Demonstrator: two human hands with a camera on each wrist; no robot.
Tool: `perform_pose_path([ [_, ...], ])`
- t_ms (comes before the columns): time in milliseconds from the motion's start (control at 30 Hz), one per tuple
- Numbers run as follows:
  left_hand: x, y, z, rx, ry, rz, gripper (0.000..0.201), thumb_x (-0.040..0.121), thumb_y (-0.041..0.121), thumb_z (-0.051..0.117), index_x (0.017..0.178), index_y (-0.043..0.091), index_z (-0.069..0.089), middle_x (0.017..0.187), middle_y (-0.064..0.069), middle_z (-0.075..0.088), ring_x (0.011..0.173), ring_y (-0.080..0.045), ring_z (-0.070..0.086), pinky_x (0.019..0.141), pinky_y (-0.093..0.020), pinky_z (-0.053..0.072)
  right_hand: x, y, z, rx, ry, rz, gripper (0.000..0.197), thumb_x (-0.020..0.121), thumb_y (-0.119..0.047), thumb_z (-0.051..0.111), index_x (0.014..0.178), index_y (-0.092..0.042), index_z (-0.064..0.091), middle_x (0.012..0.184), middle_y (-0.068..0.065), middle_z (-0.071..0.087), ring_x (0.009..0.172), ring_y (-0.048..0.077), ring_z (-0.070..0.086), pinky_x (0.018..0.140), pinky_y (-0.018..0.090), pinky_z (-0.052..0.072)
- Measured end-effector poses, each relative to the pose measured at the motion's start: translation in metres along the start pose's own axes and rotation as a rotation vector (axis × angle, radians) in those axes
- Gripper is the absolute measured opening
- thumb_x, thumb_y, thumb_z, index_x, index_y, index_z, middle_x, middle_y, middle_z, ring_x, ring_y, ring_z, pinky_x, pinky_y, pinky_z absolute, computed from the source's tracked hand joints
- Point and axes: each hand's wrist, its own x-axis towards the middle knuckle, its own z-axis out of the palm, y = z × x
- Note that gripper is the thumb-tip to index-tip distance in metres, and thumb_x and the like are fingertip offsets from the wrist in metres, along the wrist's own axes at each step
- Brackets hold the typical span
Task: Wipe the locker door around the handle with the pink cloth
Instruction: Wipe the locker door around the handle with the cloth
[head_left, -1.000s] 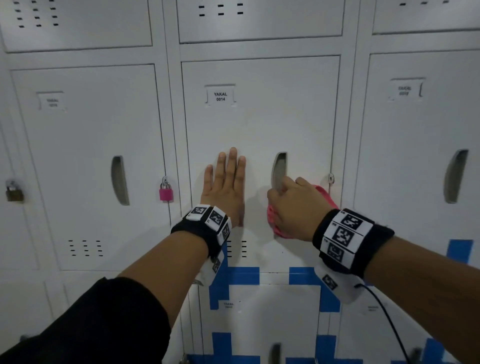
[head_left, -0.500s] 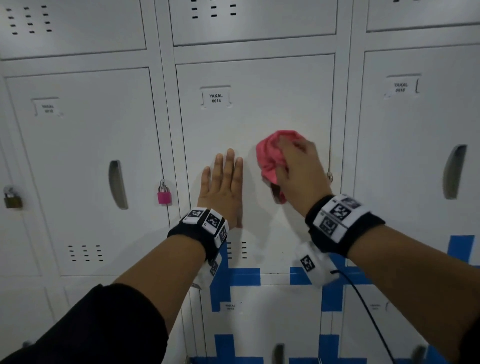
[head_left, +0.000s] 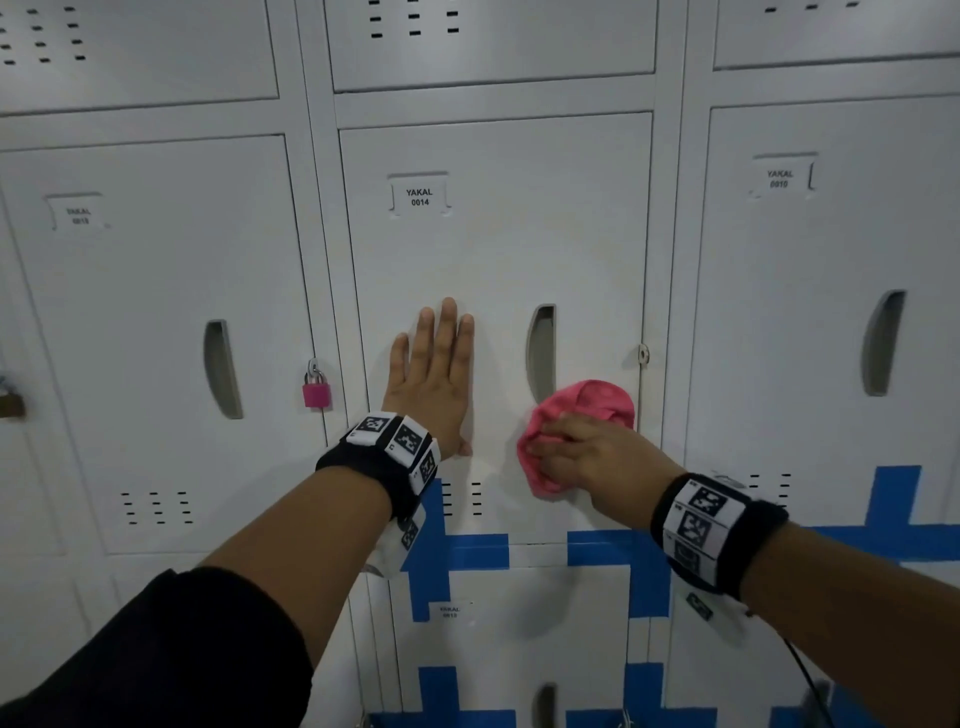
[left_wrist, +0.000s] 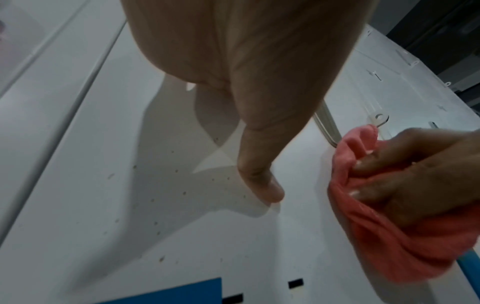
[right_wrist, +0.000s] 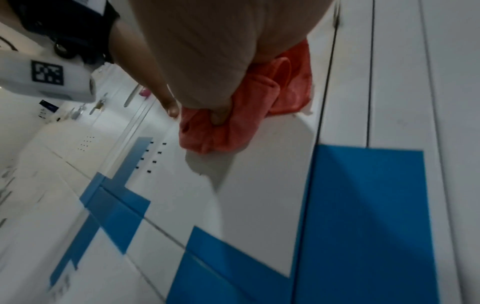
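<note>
The white locker door (head_left: 493, 249) labelled YAKAL 0014 has a recessed grey handle (head_left: 541, 351) right of its middle. My right hand (head_left: 582, 454) grips the bunched pink cloth (head_left: 587, 410) and presses it on the door just below and right of the handle. In the left wrist view its fingers (left_wrist: 405, 164) curl into the pink cloth (left_wrist: 389, 236). In the right wrist view the thumb digs into the cloth (right_wrist: 249, 111). My left hand (head_left: 436, 374) lies flat on the door left of the handle, fingers straight; its thumb (left_wrist: 259, 174) touches the door.
A pink padlock (head_left: 317, 392) hangs on the left neighbour locker. Vent slots (head_left: 462, 499) sit under my left hand. A padlock hasp (head_left: 643, 354) is on the door's right edge. Blue tape patches (head_left: 457, 551) mark the lower lockers. Neighbour doors have similar handles (head_left: 883, 343).
My right hand has swept the cloth from above the handle, where it covered it, down to below and right of it. The left hand has stayed flat in place.
</note>
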Motion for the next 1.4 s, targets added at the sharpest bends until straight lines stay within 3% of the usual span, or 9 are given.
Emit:
perform_pose_path([
  [100,-0.003,-0.001,-0.004,-0.019,0.027,0.027,0.116,0.073,0.010,0.061,0.139,0.008,-0.035,0.147,-0.013,-0.042,0.135,-0.035,-0.036,0.115,-0.053,-0.011,0.019,0.009,-0.025,0.088,0.234,0.161,0.033,0.084,-0.007,0.057,0.112,-0.021,0.068,0.125,-0.004,0.063,0.122,0.016,0.049,0.104,0.038,0.043],
  [200,-0.006,-0.001,-0.009,-0.050,0.047,0.041,0.109,0.070,0.001,0.052,0.142,0.010,-0.030,0.151,-0.011,-0.036,0.138,-0.033,-0.032,0.117,-0.051,-0.008,0.052,0.021,-0.042,0.105,0.472,0.310,0.043,0.081,-0.001,0.062,0.123,-0.011,0.062,0.132,0.006,0.059,0.126,0.025,0.045,0.108,0.037,0.035],
  [333,-0.009,-0.002,-0.009,-0.101,0.114,0.045,0.103,0.071,-0.001,0.049,0.146,0.011,-0.021,0.155,-0.009,-0.027,0.142,-0.029,-0.024,0.118,-0.048,-0.003,0.079,0.017,-0.028,0.108,0.353,0.366,0.045,0.083,-0.001,0.063,0.127,-0.010,0.059,0.137,0.008,0.055,0.130,0.028,0.042,0.106,0.039,0.036],
  [533,-0.019,0.004,0.007,-0.223,0.247,0.031,0.079,0.075,0.013,0.026,0.150,0.007,0.000,0.159,-0.015,-0.006,0.146,-0.030,-0.006,0.118,-0.050,0.008,0.050,-0.010,0.015,0.056,0.181,0.142,0.037,0.088,-0.010,0.060,0.124,-0.017,0.062,0.138,0.003,0.055,0.131,0.024,0.043,0.111,0.037,0.028],
  [700,-0.034,0.024,0.042,-0.230,0.290,-0.024,0.079,0.085,0.033,0.049,0.148,0.004,0.010,0.155,-0.025,0.011,0.143,-0.041,0.008,0.117,-0.052,0.016,0.016,-0.016,0.038,0.067,-0.054,-0.081,0.045,0.076,-0.005,0.072,0.120,-0.017,0.065,0.131,0.002,0.061,0.128,0.025,0.048,0.107,0.043,0.040],
  [1000,-0.052,0.026,0.038,-0.078,0.126,-0.001,0.092,0.074,0.013,0.053,0.150,0.009,0.001,0.159,-0.017,0.002,0.145,-0.036,0.005,0.116,-0.051,0.019,-0.032,0.013,0.023,-0.156,-0.180,-0.261,0.034,0.063,-0.009,0.081,0.095,-0.016,0.076,0.100,-0.005,0.075,0.109,0.017,0.063,0.108,0.031,0.029],
  [1100,-0.051,0.022,0.024,-0.071,0.161,0.016,0.079,0.071,0.013,0.055,0.144,0.007,0.024,0.152,-0.018,0.025,0.138,-0.037,0.026,0.111,-0.049,0.030,-0.028,0.024,0.005,-0.232,-0.133,-0.180,0.034,0.065,-0.009,0.082,0.097,-0.017,0.074,0.105,-0.003,0.074,0.112,0.021,0.060,0.108,0.039,0.039],
  [1267,-0.033,0.024,0.000,-0.119,0.269,0.001,0.070,0.069,0.012,0.055,0.137,0.005,0.035,0.150,-0.020,0.028,0.137,-0.038,0.027,0.110,-0.049,0.030,0.018,0.045,-0.046,-0.083,0.361,0.183,0.037,0.087,-0.011,0.046,0.118,-0.006,0.065,0.124,0.010,0.065,0.117,0.032,0.055,0.102,0.044,0.043],
  [1400,-0.023,0.026,-0.007,-0.061,0.273,-0.010,0.067,0.074,0.014,0.053,0.139,0.003,0.036,0.154,-0.017,0.023,0.140,-0.036,0.023,0.114,-0.051,0.024,0.055,0.048,-0.052,-0.012,0.414,0.438,0.044,0.081,-0.010,0.066,0.123,0.001,0.059,0.126,0.017,0.062,0.114,0.036,0.055,0.100,0.041,0.045],
])
